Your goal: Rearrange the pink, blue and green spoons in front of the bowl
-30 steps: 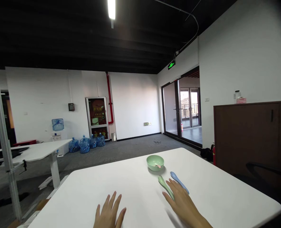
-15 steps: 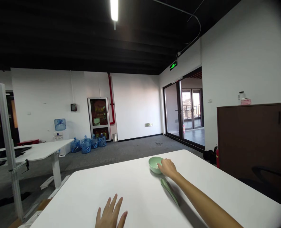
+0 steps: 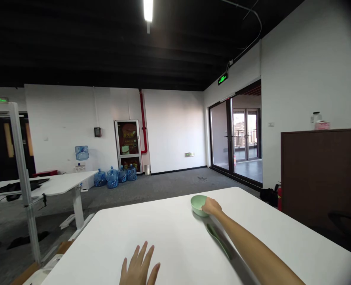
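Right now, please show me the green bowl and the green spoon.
Green bowl (image 3: pixel 198 210), head view, point on outer wall.
Green spoon (image 3: pixel 219 240), head view, point on middle of its length.

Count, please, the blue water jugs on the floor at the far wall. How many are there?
4, in one row, going rightward: the first jug, the second jug, the third jug and the fourth jug. More may be hidden behind them.

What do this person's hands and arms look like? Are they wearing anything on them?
The left hand and right hand are bare, with slim fingers and no gloves, cables or markings. The right forearm has no sleeve, watch or bracelet; the left wrist is out of view.
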Motion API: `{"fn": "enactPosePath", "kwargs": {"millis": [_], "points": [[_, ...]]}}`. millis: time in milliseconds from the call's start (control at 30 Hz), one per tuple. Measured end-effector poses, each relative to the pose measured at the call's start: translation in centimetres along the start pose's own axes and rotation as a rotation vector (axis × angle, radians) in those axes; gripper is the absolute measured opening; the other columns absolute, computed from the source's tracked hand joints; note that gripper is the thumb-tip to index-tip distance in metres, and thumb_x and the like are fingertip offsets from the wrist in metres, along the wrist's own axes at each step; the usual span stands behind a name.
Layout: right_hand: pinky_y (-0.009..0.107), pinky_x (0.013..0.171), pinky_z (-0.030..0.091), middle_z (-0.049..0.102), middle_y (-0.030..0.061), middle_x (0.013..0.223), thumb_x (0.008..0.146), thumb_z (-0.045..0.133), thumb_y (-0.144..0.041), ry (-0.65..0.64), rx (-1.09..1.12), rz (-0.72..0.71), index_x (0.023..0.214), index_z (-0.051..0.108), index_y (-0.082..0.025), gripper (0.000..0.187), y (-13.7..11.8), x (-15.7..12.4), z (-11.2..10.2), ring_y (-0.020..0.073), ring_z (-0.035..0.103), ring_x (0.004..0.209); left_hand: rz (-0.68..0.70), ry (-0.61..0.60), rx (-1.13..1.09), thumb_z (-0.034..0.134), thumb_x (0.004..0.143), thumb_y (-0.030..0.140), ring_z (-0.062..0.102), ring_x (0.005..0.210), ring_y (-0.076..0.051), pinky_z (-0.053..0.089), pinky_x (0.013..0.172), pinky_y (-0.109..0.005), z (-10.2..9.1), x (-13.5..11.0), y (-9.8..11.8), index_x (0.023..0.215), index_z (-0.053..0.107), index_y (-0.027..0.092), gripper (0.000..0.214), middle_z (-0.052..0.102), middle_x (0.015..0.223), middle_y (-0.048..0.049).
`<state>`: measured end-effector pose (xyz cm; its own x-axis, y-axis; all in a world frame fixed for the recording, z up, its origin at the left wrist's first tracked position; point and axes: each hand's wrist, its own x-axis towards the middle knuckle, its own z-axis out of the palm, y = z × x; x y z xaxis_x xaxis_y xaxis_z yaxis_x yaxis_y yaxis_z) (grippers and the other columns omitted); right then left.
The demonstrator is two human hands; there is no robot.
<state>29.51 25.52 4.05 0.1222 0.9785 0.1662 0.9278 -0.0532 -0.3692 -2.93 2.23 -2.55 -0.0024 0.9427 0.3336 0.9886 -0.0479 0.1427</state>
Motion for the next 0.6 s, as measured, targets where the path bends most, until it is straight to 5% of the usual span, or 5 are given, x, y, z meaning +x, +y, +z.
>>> {"fn": "enactPosePath", "kwargs": {"millis": [167,300,600], "points": [[0.031,0.073,0.047,0.075,0.0186,0.117,0.090,0.063,-0.042,-0.009,-0.005,0.024,0.111,0.072,-0.014,0.037,-0.2,-0.8,-0.2,0.0296,0.072,0.105,0.001,0.017,-0.003,0.038,0.099,0.044,0.043,0.149,-0.032,0.042,0.117,-0.063,0.3,-0.1,0.0,0.148,0.049,0.037,0.051,0.048,0.160,-0.0025],[0.031,0.072,0.044,0.077,0.0155,0.105,0.100,0.043,-0.051,0.030,0.011,-0.030,0.099,0.074,-0.016,0.046,0.5,-2.7,-1.4,0.0271,0.072,0.099,-0.001,0.040,-0.005,0.037,0.099,0.042,0.043,0.149,-0.033,0.041,0.117,-0.064,0.4,-0.3,0.3,0.148,0.050,0.035,0.051,0.049,0.160,-0.0031],[0.028,0.065,0.033,0.073,0.0077,0.082,0.101,0.042,-0.043,0.114,0.115,-0.154,0.075,0.066,-0.020,0.041,5.6,-9.8,-2.1,0.0195,0.065,0.075,0.030,0.008,0.006,0.035,0.099,0.044,0.043,0.150,-0.032,0.040,0.118,-0.063,-0.7,-0.4,1.2,0.149,0.049,0.035,0.052,0.049,0.160,-0.0040]]}}
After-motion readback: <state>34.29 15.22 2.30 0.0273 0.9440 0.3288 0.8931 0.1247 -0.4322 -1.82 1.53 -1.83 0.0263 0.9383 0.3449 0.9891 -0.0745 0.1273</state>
